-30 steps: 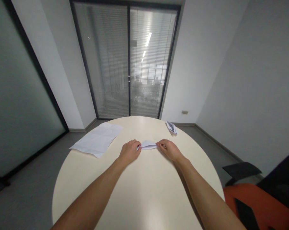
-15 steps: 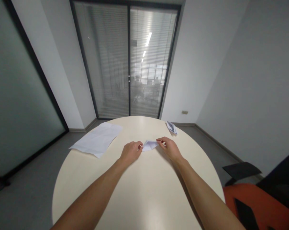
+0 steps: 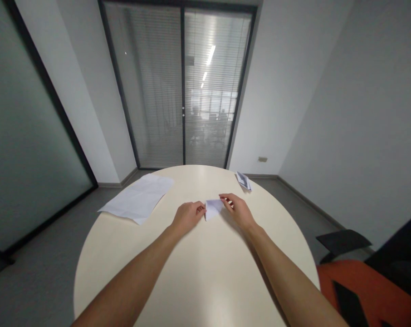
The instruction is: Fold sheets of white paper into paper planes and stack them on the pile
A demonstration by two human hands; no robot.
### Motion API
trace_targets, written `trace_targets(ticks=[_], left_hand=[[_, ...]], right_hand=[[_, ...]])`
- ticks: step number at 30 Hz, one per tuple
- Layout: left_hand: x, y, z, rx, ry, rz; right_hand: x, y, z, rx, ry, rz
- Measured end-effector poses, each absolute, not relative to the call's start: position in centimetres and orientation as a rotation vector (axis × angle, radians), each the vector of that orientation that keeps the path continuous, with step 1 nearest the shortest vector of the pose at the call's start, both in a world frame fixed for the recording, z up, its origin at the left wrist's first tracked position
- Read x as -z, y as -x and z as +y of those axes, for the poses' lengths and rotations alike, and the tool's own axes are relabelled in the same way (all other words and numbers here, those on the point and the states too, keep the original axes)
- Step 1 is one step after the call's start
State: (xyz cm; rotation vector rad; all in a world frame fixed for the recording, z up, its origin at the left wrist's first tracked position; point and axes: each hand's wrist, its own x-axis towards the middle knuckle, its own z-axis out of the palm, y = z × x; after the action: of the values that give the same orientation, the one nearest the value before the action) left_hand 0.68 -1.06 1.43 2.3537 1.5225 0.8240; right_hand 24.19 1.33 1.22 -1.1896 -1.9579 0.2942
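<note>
A small folded piece of white paper (image 3: pixel 212 209) is held between my two hands, over the middle of the round table. My left hand (image 3: pixel 189 215) pinches its left edge with thumb and fingers. At the upper right corner, my right hand (image 3: pixel 237 209) grips the paper between thumb and fingertips. The folded paper looks roughly triangular, with its lower point toward me. How many layers it has cannot be made out.
A large white sheet (image 3: pixel 140 197) lies at the table's left edge. A folded paper with dark printing (image 3: pixel 243 181) rests at the far right edge. The cream round table (image 3: pixel 198 272) has an orange chair (image 3: pixel 362 286) to its right. A glass door (image 3: pixel 183 86) stands beyond.
The folded paper has turned in my fingers, from a low, wide shape to one with a point toward me. My right hand has shifted slightly left.
</note>
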Motion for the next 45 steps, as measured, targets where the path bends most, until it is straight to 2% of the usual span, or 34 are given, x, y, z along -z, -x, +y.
trace_targets(ticks=[22, 45], left_hand=[[-0.8, -0.2, -0.5, -0.975, -2.393, 1.463], [-0.2, -0.2, -0.3, -0.841, -2.486, 1.484]], right_hand=[[-1.5, -23.0, 0.2, -0.319, 1.052, -2.162], [-2.0, -22.9, -0.5, -0.347, 0.983, -2.398]])
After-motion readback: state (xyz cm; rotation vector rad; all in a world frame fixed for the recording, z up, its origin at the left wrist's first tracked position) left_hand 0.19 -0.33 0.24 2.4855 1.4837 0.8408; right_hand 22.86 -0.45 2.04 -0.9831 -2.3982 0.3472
